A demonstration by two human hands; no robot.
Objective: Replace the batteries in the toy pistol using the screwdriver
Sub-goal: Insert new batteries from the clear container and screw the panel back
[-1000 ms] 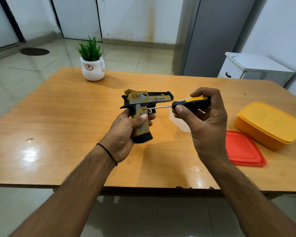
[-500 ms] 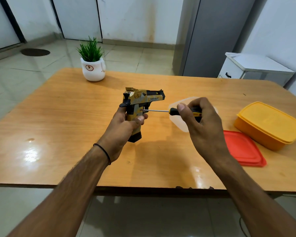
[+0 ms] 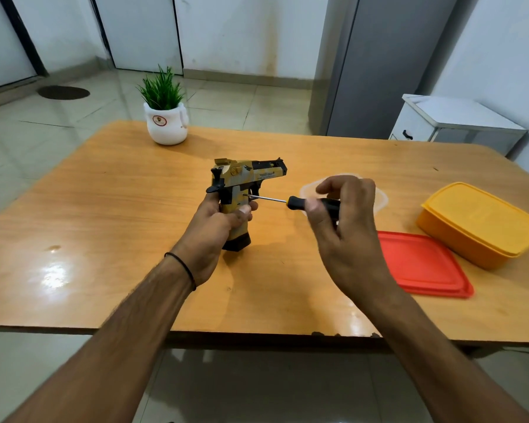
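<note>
Left grip is wrapped round the pistol's handle, thumb across the near side, holding it upright over the middle of the desk, muzzle to the right. Can't tell if the black base touches the wood. Right grip pinches the screwdriver's black handle between thumb and fingers, index lifted off. Shaft is roughly level, pointing left, tip on the pistol's side just above my left thumb, behind the trigger. Writing: one printed line on the slide, too small to read; a small eagle-like mark ahead of a round yellow stud. The white plant pot at the far left edge has a round badge, also unreadable. No readable text on the yellow box or red lid. Room: the left half of the desk is bare wood with glare patches, open out to its left edge. The right side is tight: the red lid lies flat just right of my right wrist, the yellow box sits just past it near the right edge, and a clear lid lies behind my right grip, mostly hidden. The near edge runs under both forearms, with a chipped spot by the right one. A white cabinet stands off the far right corner.
</note>
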